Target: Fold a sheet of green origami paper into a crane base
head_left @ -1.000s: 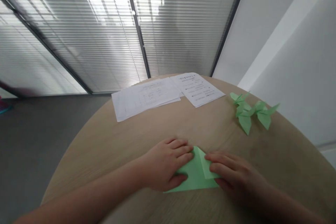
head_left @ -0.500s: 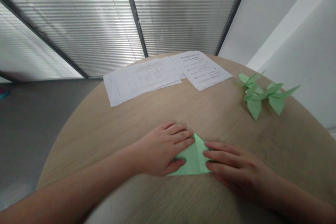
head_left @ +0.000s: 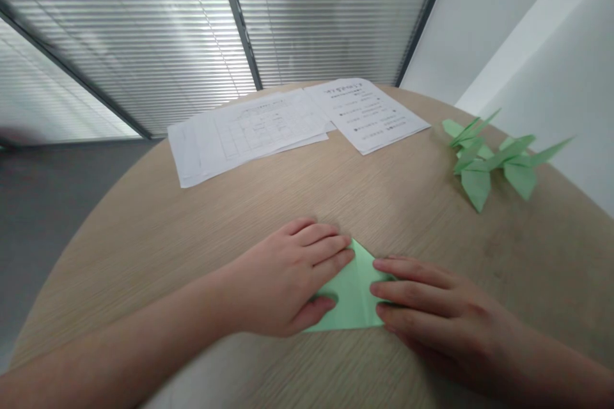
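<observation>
A folded sheet of green paper [head_left: 349, 300] lies on the table in front of me, its top coming to a point and a crease running down its right part. My left hand [head_left: 302, 278] rests flat over its left side, fingers stretched out and thumb apart, pressing it down. At the right edge, my right hand [head_left: 432, 307] has its fingertips on the paper, closed on that side; its thumb is hidden beneath the fingers. The paper's left and right corners are covered by the hands.
Several green origami cranes [head_left: 499, 156] stand close together at the right on the round wooden table [head_left: 240, 217]. Printed sheets [head_left: 254, 131] and another printed page [head_left: 371, 118] lie along the far edge. Behind are window blinds [head_left: 326, 19] and a white wall [head_left: 542, 38].
The view has shifted slightly, so the table and cranes sit a little differently in the picture. Both hands stay on the green paper, with the right fingers almost unmoved at its edge.
</observation>
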Demonstrator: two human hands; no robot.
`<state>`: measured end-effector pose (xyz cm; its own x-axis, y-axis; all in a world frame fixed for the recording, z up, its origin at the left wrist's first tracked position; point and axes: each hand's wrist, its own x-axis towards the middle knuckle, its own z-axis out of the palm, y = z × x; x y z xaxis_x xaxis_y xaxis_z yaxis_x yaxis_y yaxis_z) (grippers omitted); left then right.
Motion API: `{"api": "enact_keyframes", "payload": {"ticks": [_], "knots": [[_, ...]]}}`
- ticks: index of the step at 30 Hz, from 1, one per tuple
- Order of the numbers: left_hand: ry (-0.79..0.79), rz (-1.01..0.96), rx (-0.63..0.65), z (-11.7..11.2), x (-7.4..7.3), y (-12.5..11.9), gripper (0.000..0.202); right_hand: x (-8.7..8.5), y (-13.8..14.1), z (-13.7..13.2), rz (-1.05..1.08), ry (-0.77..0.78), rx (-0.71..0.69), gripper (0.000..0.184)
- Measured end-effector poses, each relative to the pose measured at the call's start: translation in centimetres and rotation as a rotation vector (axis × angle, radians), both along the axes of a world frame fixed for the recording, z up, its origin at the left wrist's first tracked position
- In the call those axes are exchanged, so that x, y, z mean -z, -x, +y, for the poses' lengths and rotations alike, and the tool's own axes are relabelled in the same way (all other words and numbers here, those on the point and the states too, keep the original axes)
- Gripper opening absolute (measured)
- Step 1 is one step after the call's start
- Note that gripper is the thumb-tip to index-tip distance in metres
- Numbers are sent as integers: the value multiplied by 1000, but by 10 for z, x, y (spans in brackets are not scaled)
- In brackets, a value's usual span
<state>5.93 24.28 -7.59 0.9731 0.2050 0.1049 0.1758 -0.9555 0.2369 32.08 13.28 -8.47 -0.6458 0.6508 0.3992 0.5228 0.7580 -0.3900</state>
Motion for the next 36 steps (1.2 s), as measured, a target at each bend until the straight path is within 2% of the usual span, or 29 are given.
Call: {"api": "enact_keyframes", "payload": {"ticks": [6,11,20,32,36], "knots": [[10,2,8,0,-1,-3,56,0,1,1,10,-1,17,21],[-23,10,-39,-5,-3,-11,49,0,-1,2,-7,9,12,18],[22,-3,-122,-17,6,-16,46,-4,0,2,-30,5,-6,16],[20,88,-91,-14,7,-11,54,-4,-1,2,-37,15,-2,14],[25,74,-91,-14,8,-10,54,-9,-11,3,-15,86,-19,14]]}}
